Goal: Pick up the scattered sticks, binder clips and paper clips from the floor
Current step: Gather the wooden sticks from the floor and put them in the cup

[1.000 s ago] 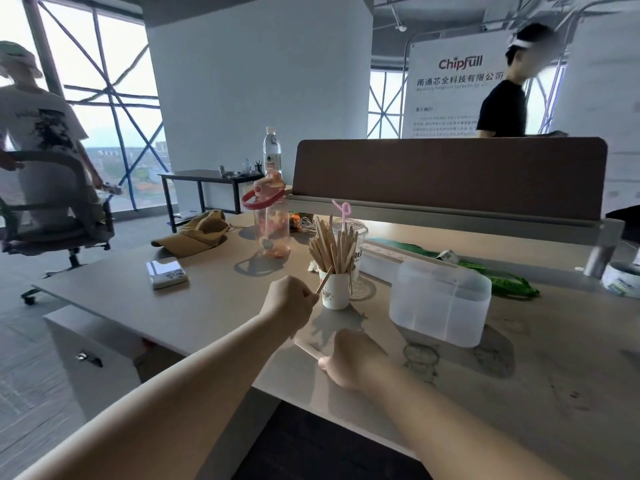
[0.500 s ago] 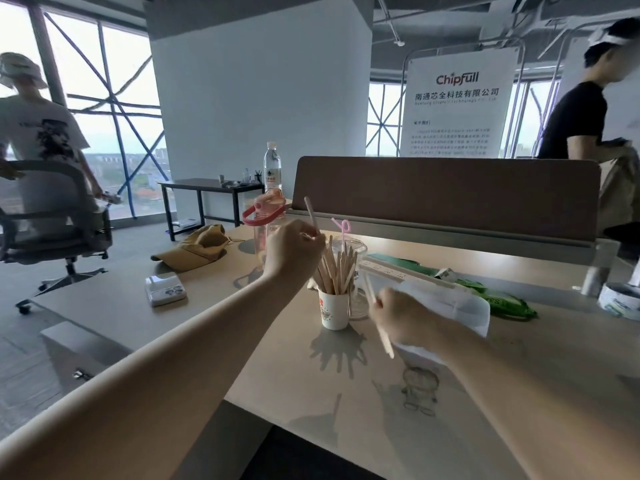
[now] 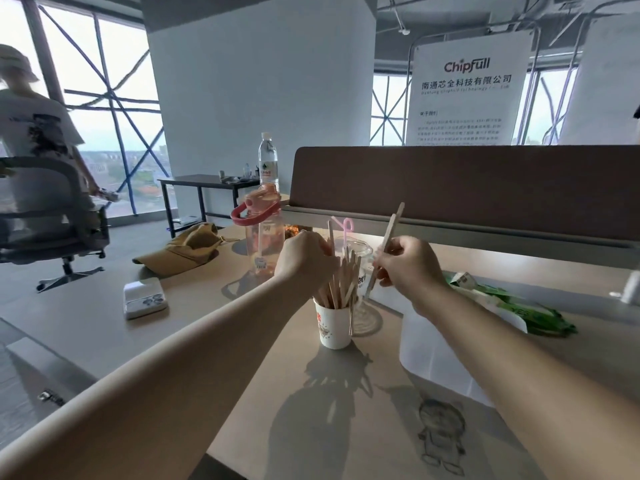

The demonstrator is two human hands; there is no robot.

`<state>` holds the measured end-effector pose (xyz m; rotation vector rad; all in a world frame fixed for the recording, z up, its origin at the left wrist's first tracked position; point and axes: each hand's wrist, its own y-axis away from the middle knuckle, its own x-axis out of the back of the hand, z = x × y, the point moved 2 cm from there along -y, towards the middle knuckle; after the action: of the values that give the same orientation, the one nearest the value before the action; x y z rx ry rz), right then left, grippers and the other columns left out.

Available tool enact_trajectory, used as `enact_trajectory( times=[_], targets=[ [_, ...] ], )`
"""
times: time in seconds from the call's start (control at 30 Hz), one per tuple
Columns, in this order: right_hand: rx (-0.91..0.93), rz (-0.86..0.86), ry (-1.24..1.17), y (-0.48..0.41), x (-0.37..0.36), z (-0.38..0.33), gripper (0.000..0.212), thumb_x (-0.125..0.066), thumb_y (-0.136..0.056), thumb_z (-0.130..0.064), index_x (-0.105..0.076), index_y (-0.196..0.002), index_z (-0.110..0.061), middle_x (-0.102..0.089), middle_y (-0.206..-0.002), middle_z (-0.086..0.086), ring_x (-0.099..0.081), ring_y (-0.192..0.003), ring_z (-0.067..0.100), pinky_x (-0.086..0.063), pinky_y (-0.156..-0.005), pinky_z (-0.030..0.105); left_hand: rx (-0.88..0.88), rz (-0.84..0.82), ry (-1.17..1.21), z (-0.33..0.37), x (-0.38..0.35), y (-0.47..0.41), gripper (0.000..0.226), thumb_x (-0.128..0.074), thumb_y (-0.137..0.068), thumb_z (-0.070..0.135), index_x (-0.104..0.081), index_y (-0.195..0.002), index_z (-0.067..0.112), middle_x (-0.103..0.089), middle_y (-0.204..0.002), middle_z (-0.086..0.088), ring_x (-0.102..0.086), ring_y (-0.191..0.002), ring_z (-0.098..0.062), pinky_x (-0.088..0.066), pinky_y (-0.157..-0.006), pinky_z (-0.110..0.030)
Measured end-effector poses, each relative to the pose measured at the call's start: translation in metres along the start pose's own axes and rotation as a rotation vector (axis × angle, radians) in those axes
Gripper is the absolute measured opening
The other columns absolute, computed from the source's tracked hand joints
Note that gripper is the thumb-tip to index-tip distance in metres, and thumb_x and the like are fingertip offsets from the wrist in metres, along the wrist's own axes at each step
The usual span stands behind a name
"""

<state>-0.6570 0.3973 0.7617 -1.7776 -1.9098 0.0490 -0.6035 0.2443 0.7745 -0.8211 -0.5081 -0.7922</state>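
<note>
Both forearms reach in from the near edge over the table (image 3: 173,341), where a faint pencilled cartoon figure (image 3: 441,441) shows on the near right. Just beyond it stands a translucent white tub (image 3: 426,355), partly covered by the right forearm; its contents cannot be made out. Left of the tub, a paper cup (image 3: 333,325) holds a bundle of wooden sticks (image 3: 341,282) standing upright and fanned.

The left hand (image 3: 304,261) is over the bundle with its fingers curled. Its fingertips are hidden behind the back of the hand, but a thin stick (image 3: 331,233) rises from its pinch above the others. The right hand (image 3: 408,268), just right of the cup, pinches a pale stick (image 3: 389,237) tilted with its top leaning right; the lower end pokes out below the fingers.

Behind the cup is a glass jar (image 3: 362,249) with a pink curly straw, mostly blocked by the hands. A pink bottle (image 3: 261,237), a tan cap (image 3: 183,251) and a small white box (image 3: 145,301) lie to the left, and a green packet (image 3: 519,306) to the right. A brown partition (image 3: 464,188) closes the far side, and a seated person (image 3: 34,150) is cut off at the left edge.
</note>
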Motion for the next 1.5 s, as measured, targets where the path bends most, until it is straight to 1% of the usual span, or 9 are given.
enact_trajectory(
  times=[0.3, 0.63, 0.83, 1.0, 1.13, 1.27, 1.37, 1.43, 1.5],
  targets=[
    [-0.046, 0.053, -0.152, -0.001, -0.029, 0.014, 0.012, -0.066, -0.086, -0.016, -0.067, -0.089, -0.005, -0.070, -0.081, 0.009, -0.070, -0.076, 0.022, -0.059, -0.077, 0.038, 0.006, 0.210, 0.082, -0.008, 0.003, 0.000, 0.025, -0.057, -0.086, 0.031, -0.053, -0.107, 0.019, -0.048, -0.112, -0.001, -0.045, -0.097, -0.016, -0.044, -0.081, -0.030],
    [-0.168, -0.290, 0.019, 0.009, -0.048, 0.027, 0.008, -0.066, -0.074, -0.015, -0.071, -0.080, -0.015, -0.072, -0.080, 0.002, -0.065, -0.082, 0.019, -0.053, -0.077, 0.034, 0.043, 0.019, 0.347, -0.019, -0.019, 0.012, 0.039, -0.044, -0.096, 0.038, -0.046, -0.132, 0.022, -0.050, -0.134, -0.005, -0.051, -0.111, -0.017, -0.048, -0.093, -0.036],
    [-0.156, -0.061, -0.131, 0.014, -0.040, 0.021, 0.022, -0.053, -0.087, -0.023, -0.047, -0.107, -0.015, -0.060, -0.095, 0.003, -0.062, -0.093, 0.024, -0.053, -0.086, 0.043, 0.026, 0.059, 0.391, -0.017, -0.015, 0.016, 0.047, -0.044, -0.097, 0.039, -0.036, -0.141, 0.024, -0.037, -0.147, -0.005, -0.044, -0.112, -0.011, -0.042, -0.095, -0.028],
    [0.132, 0.295, 0.023, 0.021, -0.019, 0.013, 0.032, -0.051, -0.097, -0.019, -0.047, -0.125, -0.005, -0.059, -0.097, 0.004, -0.056, -0.081, 0.014, -0.046, -0.069, 0.018, 0.109, 0.212, 0.398, -0.021, -0.012, 0.029, 0.036, -0.040, -0.098, 0.027, -0.040, -0.133, 0.018, -0.036, -0.141, -0.007, -0.032, -0.106, -0.008, -0.032, -0.088, -0.024],
    [0.158, 0.132, 0.237, 0.016, -0.018, 0.014, 0.035, -0.040, -0.100, -0.011, -0.049, -0.133, -0.004, -0.061, -0.124, 0.015, -0.058, -0.112, 0.029, -0.044, -0.083, 0.024, 0.289, 0.175, 0.461, -0.037, -0.023, 0.048, 0.026, -0.045, -0.094, 0.028, -0.052, -0.116, 0.015, -0.047, -0.117, -0.004, -0.048, -0.097, -0.018, -0.045, -0.088, -0.033],
    [0.038, 0.033, 0.346, 0.031, -0.019, 0.009, 0.054, -0.038, -0.100, -0.016, -0.019, -0.150, -0.011, -0.047, -0.138, 0.016, -0.048, -0.123, 0.028, -0.042, -0.096, 0.031, 0.258, -0.071, 0.176, -0.050, -0.035, 0.068, 0.032, -0.057, -0.085, 0.037, -0.052, -0.060, 0.016, -0.054, -0.064, -0.001, -0.047, -0.059, -0.017, -0.034, -0.050, -0.026],
    [0.070, 0.155, 0.456, 0.046, -0.007, 0.008, 0.030, -0.045, -0.093, -0.012, -0.052, -0.120, -0.001, -0.059, -0.112, 0.017, -0.058, -0.101, 0.028, -0.050, -0.085, 0.035, 0.182, -0.447, -0.168, -0.049, -0.043, 0.089, 0.035, -0.066, -0.079, 0.049, -0.068, -0.079, 0.015, -0.064, -0.080, -0.005, -0.059, -0.074, -0.022, -0.040, -0.058, -0.026],
    [0.004, -0.022, 0.593, 0.058, -0.008, 0.014, 0.009, -0.050, -0.088, -0.006, -0.056, -0.082, -0.002, -0.060, -0.080, 0.011, -0.060, -0.077, 0.025, -0.055, -0.071, 0.034, 0.093, -0.559, -0.342, -0.048, -0.047, 0.099, 0.038, -0.065, -0.081, 0.050, -0.068, -0.091, 0.013, -0.066, -0.094, -0.010, -0.062, -0.091, -0.026, -0.041, -0.065, -0.026],
    [-0.132, -0.216, 0.740, 0.074, -0.016, 0.029, 0.010, -0.049, -0.088, -0.004, -0.058, -0.084, -0.005, -0.059, -0.079, 0.009, -0.058, -0.073, 0.023, -0.050, -0.066, 0.031, 0.078, -0.566, -0.382, -0.051, -0.053, 0.102, 0.038, -0.064, -0.083, 0.046, -0.068, -0.094, 0.010, -0.066, -0.097, -0.011, -0.061, -0.089, -0.027, -0.042, -0.066, -0.026]
  ],
)
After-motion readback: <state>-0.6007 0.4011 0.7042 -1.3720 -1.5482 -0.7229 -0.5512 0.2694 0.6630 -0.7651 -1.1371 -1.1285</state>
